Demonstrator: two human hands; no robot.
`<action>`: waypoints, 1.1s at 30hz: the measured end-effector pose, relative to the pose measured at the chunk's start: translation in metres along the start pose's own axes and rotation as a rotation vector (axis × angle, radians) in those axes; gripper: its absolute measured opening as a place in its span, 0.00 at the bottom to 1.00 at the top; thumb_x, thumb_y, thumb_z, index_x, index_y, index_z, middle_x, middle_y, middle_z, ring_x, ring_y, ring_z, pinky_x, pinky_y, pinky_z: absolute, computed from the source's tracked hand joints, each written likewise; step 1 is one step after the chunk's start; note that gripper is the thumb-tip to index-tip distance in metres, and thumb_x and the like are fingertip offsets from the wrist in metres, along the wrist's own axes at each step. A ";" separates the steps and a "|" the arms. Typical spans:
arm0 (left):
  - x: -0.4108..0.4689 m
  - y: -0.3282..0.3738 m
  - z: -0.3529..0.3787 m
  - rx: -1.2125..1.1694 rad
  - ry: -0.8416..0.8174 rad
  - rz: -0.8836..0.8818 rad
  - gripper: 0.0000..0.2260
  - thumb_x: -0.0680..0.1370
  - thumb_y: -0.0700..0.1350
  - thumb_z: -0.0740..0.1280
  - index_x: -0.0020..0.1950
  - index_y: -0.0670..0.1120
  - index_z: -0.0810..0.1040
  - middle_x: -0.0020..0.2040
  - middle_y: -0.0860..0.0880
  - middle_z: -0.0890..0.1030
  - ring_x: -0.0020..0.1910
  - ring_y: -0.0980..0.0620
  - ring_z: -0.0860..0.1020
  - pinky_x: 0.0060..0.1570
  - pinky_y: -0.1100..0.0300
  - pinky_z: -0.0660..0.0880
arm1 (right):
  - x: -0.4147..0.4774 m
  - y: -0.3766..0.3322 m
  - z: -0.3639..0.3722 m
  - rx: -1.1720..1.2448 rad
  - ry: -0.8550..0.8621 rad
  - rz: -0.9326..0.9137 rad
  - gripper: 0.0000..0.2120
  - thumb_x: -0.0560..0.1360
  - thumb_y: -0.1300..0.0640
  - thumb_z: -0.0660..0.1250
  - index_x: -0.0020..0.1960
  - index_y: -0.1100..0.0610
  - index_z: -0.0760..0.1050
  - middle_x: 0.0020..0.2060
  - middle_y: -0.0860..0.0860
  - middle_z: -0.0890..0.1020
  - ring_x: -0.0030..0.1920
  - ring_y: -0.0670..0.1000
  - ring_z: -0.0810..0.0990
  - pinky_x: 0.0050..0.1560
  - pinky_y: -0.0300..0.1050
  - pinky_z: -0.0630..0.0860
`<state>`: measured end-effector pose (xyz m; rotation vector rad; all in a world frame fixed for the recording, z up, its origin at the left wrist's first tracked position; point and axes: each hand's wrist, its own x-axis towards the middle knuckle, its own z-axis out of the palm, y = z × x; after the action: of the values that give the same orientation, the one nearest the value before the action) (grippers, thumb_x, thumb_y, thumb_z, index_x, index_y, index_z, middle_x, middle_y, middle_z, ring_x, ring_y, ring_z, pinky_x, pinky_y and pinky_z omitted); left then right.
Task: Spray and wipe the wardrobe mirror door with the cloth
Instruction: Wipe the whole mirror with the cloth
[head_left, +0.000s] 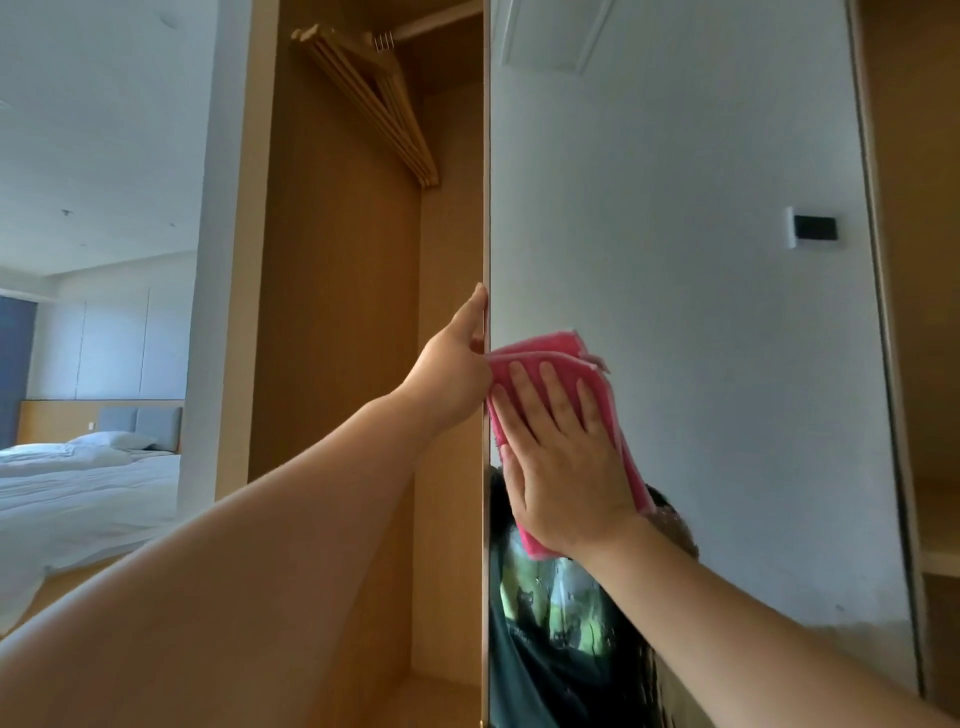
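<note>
The wardrobe mirror door (685, 291) stands open and fills the right half of the view, reflecting a grey wall and a person's dark shirt. My left hand (457, 369) grips the door's left edge, thumb up along it and fingers hidden behind it. A folded pink cloth (550, 351) lies flat on the glass near that edge. My right hand (558, 457) presses the cloth against the mirror with straight, spread fingers. No spray bottle is in view.
Left of the door the open wooden wardrobe (343, 322) holds several wooden hangers (384, 98) on a rail at the top. A bed (88, 483) with white bedding stands at far left. A wooden shelf unit (935, 467) borders the right.
</note>
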<state>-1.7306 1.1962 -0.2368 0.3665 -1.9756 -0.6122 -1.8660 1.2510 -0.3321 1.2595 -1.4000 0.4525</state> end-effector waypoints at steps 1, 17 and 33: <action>0.000 0.001 0.000 0.007 0.004 0.000 0.37 0.78 0.33 0.60 0.77 0.62 0.49 0.48 0.58 0.72 0.42 0.55 0.80 0.31 0.67 0.77 | -0.004 -0.001 0.001 0.000 -0.007 0.000 0.28 0.81 0.47 0.48 0.79 0.55 0.52 0.78 0.57 0.55 0.78 0.61 0.49 0.75 0.64 0.49; -0.039 -0.038 0.019 0.049 0.041 -0.046 0.27 0.79 0.39 0.63 0.74 0.55 0.59 0.57 0.52 0.76 0.51 0.54 0.79 0.47 0.60 0.81 | -0.033 -0.004 0.002 0.011 -0.030 -0.053 0.30 0.80 0.46 0.53 0.78 0.56 0.55 0.77 0.58 0.58 0.78 0.60 0.52 0.76 0.61 0.49; -0.121 -0.092 0.058 -0.050 -0.076 -0.144 0.31 0.76 0.31 0.58 0.70 0.62 0.63 0.53 0.55 0.81 0.53 0.55 0.81 0.52 0.56 0.80 | -0.025 0.000 -0.005 -0.028 -0.066 -0.085 0.27 0.82 0.48 0.44 0.78 0.57 0.54 0.78 0.58 0.55 0.78 0.61 0.50 0.77 0.61 0.45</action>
<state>-1.7262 1.1957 -0.3997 0.4636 -2.0145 -0.7765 -1.8689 1.2653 -0.3532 1.3157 -1.3977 0.3352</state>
